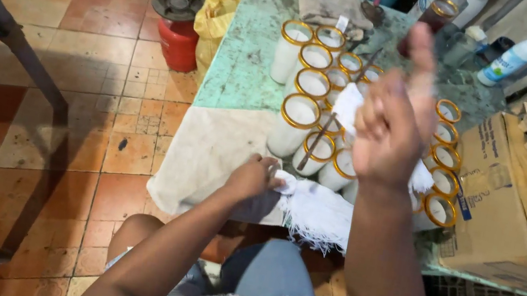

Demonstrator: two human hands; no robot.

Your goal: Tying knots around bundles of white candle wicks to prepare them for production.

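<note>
Table (240,73) ahead of seated person. Cluster of candle glasses (310,84) on table centre; stick (332,120) lying across them. Cloth (205,152) draped over near table edge, left of glasses. Cardboard box (504,202) right of glasses. Bottle (516,56) at far right. Bucket (178,41) and bag (218,15) on floor left of table. Bundle of wicks (316,214) at near edge, beside left hand (251,180); right hand (388,129) raised above glasses.

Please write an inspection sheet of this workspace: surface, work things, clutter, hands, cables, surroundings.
Surface: worn green table, partly under a pale cloth.
Work things: white glass candles with gold rims, clustered; white fringed cloth; thin rod across the candles.
Clutter: cardboard box, white bottle, folded rag.
Hands: left hand grips the fringed cloth; right hand is raised, holding a white piece.
Cables: nothing seen.
Surroundings: tiled floor, red container, yellow bag.
</note>
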